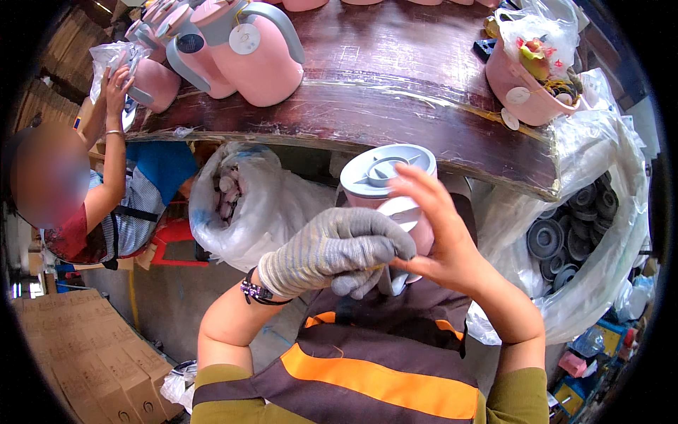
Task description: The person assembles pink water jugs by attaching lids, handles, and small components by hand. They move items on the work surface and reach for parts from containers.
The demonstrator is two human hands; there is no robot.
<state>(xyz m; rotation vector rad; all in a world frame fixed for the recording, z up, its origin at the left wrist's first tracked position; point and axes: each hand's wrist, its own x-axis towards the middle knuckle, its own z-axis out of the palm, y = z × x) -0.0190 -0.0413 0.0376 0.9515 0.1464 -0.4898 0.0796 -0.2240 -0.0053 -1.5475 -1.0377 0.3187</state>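
Observation:
A pink jug (424, 233) stands in my lap, with a grey round cap (387, 169) facing up and part of a grey handle (393, 281) below my fingers. My left hand (346, 247), in a grey striped knit glove, is pinched in front of the jug. A bit of thin yellowish tag string (369, 269) shows at its fingers. A white tag (400, 208) lies against the jug between my hands. My bare right hand (441, 237) curves beside the jug, fingers apart, its thumb close to the gloved fingertips.
Finished-looking pink jugs (258, 63) stand on the dark table (395, 92). A pink basket (505, 78) holds tags and string at right. Below it, a plastic-lined bin contains grey discs (545, 239). A plastic sack (265, 205) and a co-worker's arm (113, 155) are at left.

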